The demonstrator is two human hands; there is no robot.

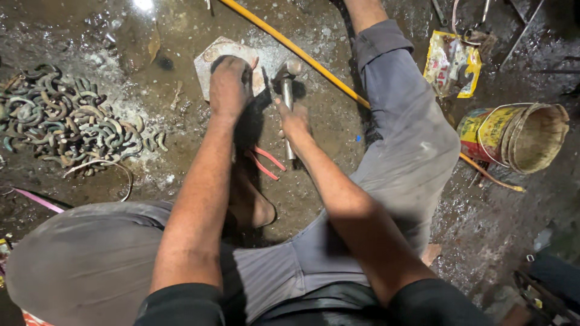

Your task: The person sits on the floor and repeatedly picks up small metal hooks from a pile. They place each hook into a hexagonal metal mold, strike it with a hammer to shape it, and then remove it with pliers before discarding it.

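On the wet floor, the left hand [229, 84] presses closed-fingered onto a flat metal plate [212, 60], while the right hand [294, 122] grips a hammer [287, 90] whose head rests just beside the plate's right edge.

I see my left hand [229, 84] on a flat, rough, dull grey metal plate [211, 60], my right hand [294, 124] on a smooth, shiny silver metal hammer [287, 84], a pile of dull, curved grey metal hooks [66, 121], and a wet, glossy, gritty floor [181, 24].
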